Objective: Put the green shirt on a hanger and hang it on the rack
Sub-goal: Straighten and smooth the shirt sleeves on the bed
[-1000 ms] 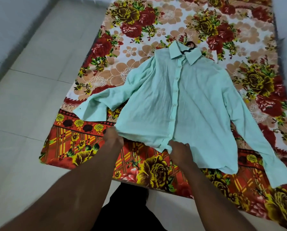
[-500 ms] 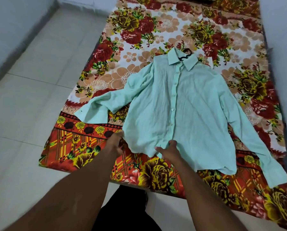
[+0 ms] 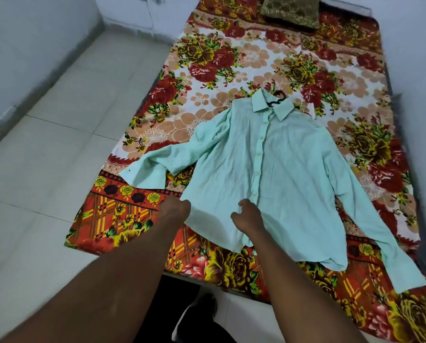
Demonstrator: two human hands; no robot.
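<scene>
A pale green long-sleeved shirt (image 3: 269,174) lies buttoned and face up on the floral bed sheet (image 3: 226,70), collar away from me, sleeves spread to both sides. A black hanger hook (image 3: 277,99) pokes out of the collar; the hanger's body is hidden inside the shirt. My left hand (image 3: 176,210) is closed at the shirt's lower left hem corner, gripping the fabric. My right hand (image 3: 247,216) rests on the lower front beside the button placket, fingers curled, thumb apart; whether it pinches cloth is unclear. No rack is in view.
The low bed fills the right side; a brown-gold cushion (image 3: 290,11) lies at its far end. White tiled floor (image 3: 58,149) runs along the left up to a pale wall. My dark-clothed legs (image 3: 194,318) stand at the bed's near edge.
The view has tilted up, showing more of the bed. My right hand moved from the hem edge up onto the shirt front. My left hand stays at the hem corner.
</scene>
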